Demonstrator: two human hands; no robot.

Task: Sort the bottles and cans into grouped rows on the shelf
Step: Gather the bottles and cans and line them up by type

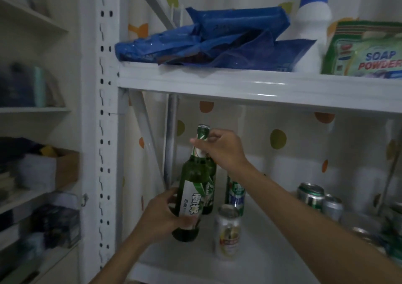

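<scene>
A green glass bottle (pixel 191 188) with a white and green label is tilted at the left end of the lower shelf (pixel 261 268). My left hand (pixel 165 214) grips its lower body. My right hand (pixel 219 146) pinches its neck just under the cap. A second green bottle (pixel 210 188) stands close behind it, mostly hidden. A green and blue can (pixel 236 193) stands behind a white and gold can (pixel 227 232). Several green and silver cans (pixel 311 195) sit at the right.
The white metal shelf post (pixel 102 131) rises on the left. The upper shelf holds crumpled blue bags (pixel 206 42), a white bottle with a blue cap (pixel 313 22) and a soap powder pack (pixel 365 53). A second shelf unit (pixel 32 109) with boxes stands far left.
</scene>
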